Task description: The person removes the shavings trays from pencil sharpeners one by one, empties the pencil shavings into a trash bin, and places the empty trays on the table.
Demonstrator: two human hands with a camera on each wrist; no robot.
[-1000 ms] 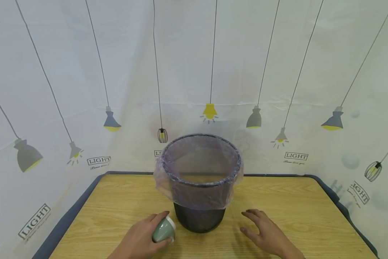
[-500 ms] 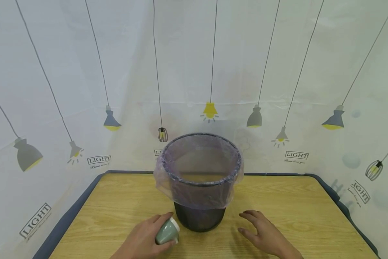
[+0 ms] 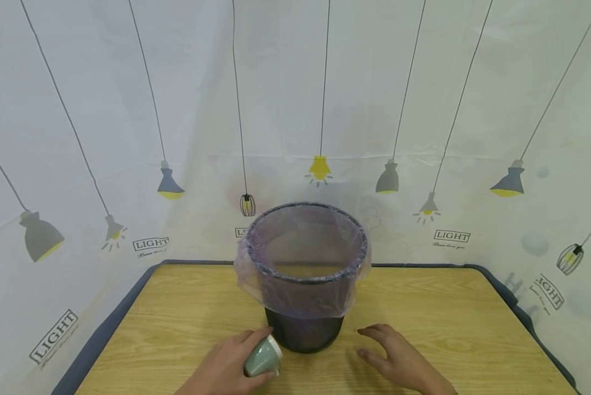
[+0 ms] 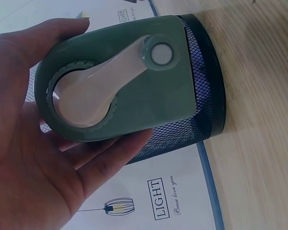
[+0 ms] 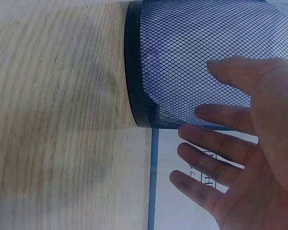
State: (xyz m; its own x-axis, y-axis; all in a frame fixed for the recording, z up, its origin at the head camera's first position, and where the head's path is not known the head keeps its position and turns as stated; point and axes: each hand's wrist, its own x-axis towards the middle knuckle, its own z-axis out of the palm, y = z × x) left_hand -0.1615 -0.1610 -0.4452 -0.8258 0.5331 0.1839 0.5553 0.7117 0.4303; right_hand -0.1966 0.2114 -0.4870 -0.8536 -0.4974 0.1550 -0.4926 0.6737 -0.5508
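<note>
My left hand grips a green hand-crank pencil sharpener, just in front and to the left of a black mesh waste bin. In the left wrist view, the sharpener's pale crank handle with its round knob faces the camera. Thumb and fingers wrap its rounded end there, and the palm is partly behind it. To the right of the bin, my right hand holds nothing, fingers loosely spread toward the bin. The right wrist view shows those fingertips overlapping the mesh wall.
A thin purple bin liner is folded over the bin's rim and hangs down outside. The bin stands upright on a wood-grain table with a dark blue edge. Behind it, white sheeting printed with hanging lamps surrounds the table.
My left hand has moved slightly right and down with the pencil sharpener, closer to the bin's base. The right hand has drifted a little left. The bin stays put.
</note>
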